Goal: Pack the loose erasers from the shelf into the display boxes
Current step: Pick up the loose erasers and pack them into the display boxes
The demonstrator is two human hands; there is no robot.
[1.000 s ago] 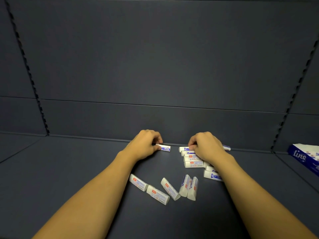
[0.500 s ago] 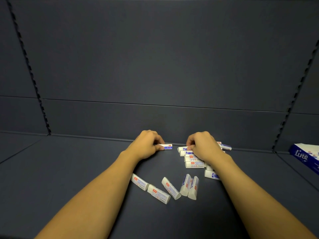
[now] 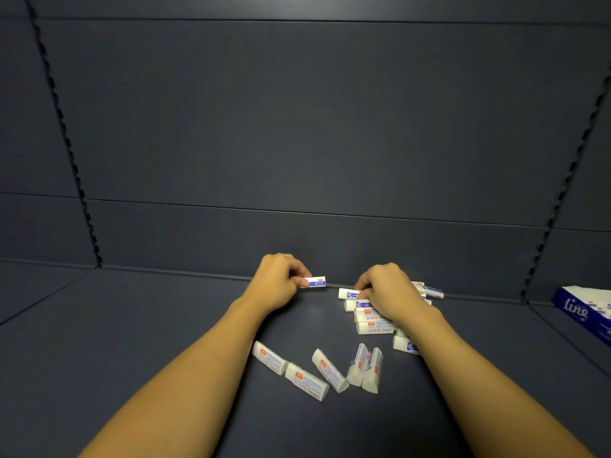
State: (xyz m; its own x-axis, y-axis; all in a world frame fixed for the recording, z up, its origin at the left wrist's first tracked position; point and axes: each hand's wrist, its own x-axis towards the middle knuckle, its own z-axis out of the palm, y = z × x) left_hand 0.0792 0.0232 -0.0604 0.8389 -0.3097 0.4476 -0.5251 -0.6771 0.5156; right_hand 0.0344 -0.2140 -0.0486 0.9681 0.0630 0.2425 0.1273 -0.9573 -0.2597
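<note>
The erasers are small white blocks in paper sleeves printed blue and red. The left hand (image 3: 277, 283) pinches one eraser (image 3: 315, 281) by its end, just above the dark shelf (image 3: 132, 325) near the back wall. The right hand (image 3: 387, 290) is curled over a stacked cluster of erasers (image 3: 372, 320); its grip cannot be determined. Five loose erasers (image 3: 322, 368) lie nearer the person. A blue display box (image 3: 582, 310) sits at the right edge.

Matt dark shelf (image 3: 165, 325), glossy paper-sleeved erasers (image 3: 305, 380)
</note>
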